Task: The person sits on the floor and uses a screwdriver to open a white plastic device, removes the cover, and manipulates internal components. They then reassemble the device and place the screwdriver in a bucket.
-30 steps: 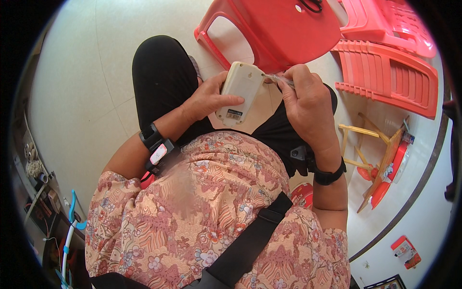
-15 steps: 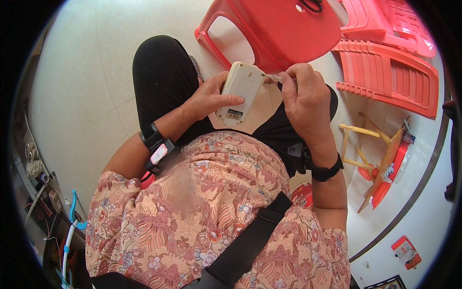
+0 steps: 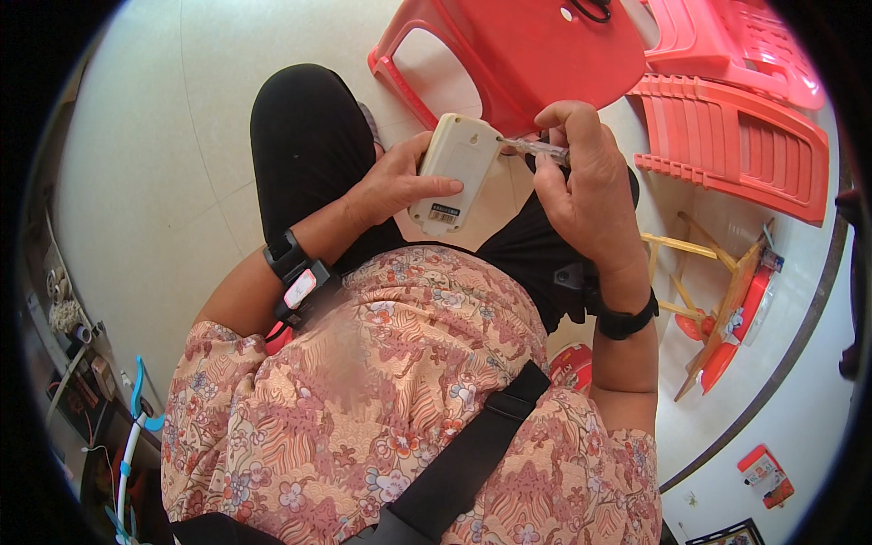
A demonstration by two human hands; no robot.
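Note:
My left hand (image 3: 392, 184) holds a flat cream plastic device (image 3: 465, 163), its thumb lying across the back face. That back shows corner screw holes, a small hanging hole near the top and a barcode label (image 3: 443, 213) near the lower end. The device's front side is hidden. In my right hand (image 3: 589, 186) is a slim screwdriver (image 3: 545, 149) with a clear handle, gripped at the thumb. Its tip meets the device at the upper right corner hole; whether it sits in a screw cannot be seen.
A red plastic stool (image 3: 545, 64) stands just beyond my knees, with a black cord on its seat. Stacked pink-red stools (image 3: 727, 145) lie at the far right. A yellow-legged wooden folding item (image 3: 722, 309) rests nearer on the right. Cluttered shelves (image 3: 77, 363) line the left edge.
My right hand has shifted slightly right and its fingers have loosened and lifted, showing more of the screwdriver's clear handle. The left hand and device have barely moved.

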